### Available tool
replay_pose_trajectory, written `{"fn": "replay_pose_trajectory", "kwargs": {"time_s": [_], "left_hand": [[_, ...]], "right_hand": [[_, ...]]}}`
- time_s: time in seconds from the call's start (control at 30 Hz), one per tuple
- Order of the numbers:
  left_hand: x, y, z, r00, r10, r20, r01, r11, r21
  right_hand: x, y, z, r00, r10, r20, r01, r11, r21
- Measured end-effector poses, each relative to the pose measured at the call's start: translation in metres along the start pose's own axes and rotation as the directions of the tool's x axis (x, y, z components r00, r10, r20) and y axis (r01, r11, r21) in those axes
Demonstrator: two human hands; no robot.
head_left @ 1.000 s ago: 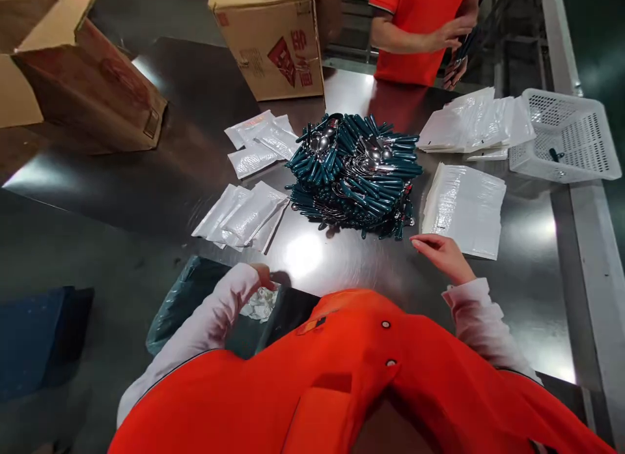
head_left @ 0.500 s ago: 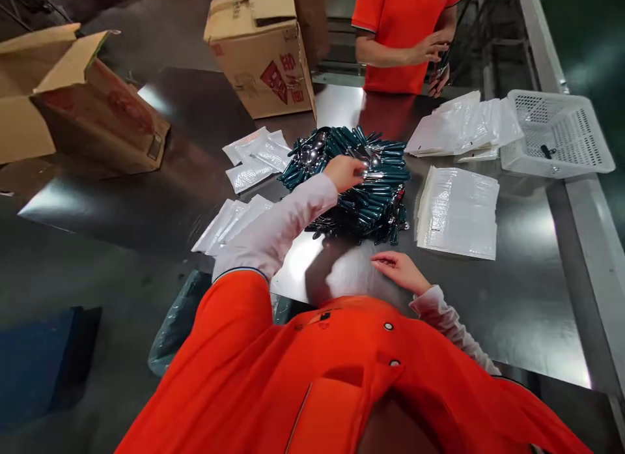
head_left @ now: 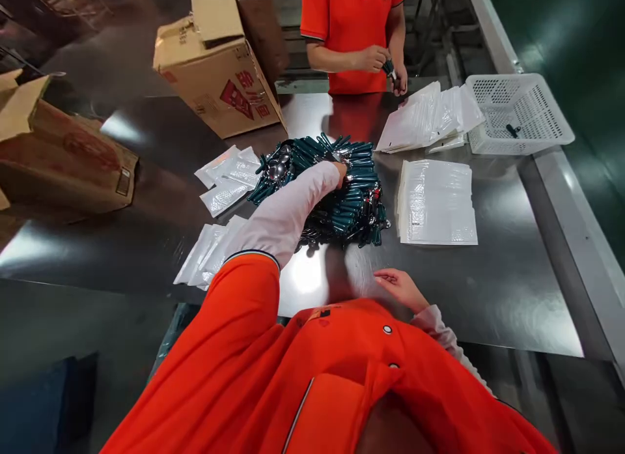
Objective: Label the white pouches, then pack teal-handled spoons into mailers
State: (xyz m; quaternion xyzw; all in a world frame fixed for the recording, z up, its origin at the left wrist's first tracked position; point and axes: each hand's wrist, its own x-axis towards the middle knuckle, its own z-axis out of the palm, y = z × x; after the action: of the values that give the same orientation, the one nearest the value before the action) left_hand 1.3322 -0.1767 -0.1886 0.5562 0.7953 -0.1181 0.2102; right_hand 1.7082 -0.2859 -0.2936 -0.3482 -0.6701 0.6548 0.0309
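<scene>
A heap of teal-handled metal spoons (head_left: 359, 197) lies in the middle of the steel table (head_left: 512, 291). My left hand (head_left: 340, 172) reaches onto the top of the heap; its fingers are hidden among the handles. My right hand (head_left: 399, 287) rests near the table's front edge, fingers stretched out on a clear plastic bag (head_left: 359, 275) lying flat. A stack of empty clear bags (head_left: 437, 203) sits just right of the heap.
Filled white pouches (head_left: 224, 180) and a second bunch of pouches (head_left: 205, 258) lie left of the heap. More bags (head_left: 424, 118) and a white basket (head_left: 532, 125) are far right. Cardboard boxes (head_left: 219, 83) stand behind. A person in orange (head_left: 351, 24) handles a teal item opposite.
My left hand came up from below the table's edge and reached onto the spoon heap. My right hand slid left, from beside the bag stack to the flat clear bag.
</scene>
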Motion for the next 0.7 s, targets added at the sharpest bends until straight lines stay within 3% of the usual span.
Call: {"fn": "replay_pose_trajectory", "kwargs": {"time_s": [0.1,0.2,0.5,0.7], "left_hand": [[-0.007,0.0,-0.003,0.993,-0.068,0.093,0.049,0.981,0.189],[-0.012,-0.004,-0.005,0.996,-0.018,0.087,-0.004,0.967,0.254],[-0.003,-0.018,0.005,0.998,-0.025,0.057,0.015,0.983,0.182],[-0.01,-0.022,0.004,1.0,-0.005,0.004,0.004,0.989,0.147]], "right_hand": [[0.003,-0.002,0.004,1.0,-0.009,0.011,0.009,1.0,-0.004],[0.006,-0.003,0.008,1.0,-0.002,0.002,0.002,1.0,-0.008],[0.007,-0.002,0.009,1.0,-0.014,0.019,0.015,0.999,-0.03],[0.006,-0.003,0.007,1.0,0.005,0.003,-0.004,0.999,-0.042]]}}
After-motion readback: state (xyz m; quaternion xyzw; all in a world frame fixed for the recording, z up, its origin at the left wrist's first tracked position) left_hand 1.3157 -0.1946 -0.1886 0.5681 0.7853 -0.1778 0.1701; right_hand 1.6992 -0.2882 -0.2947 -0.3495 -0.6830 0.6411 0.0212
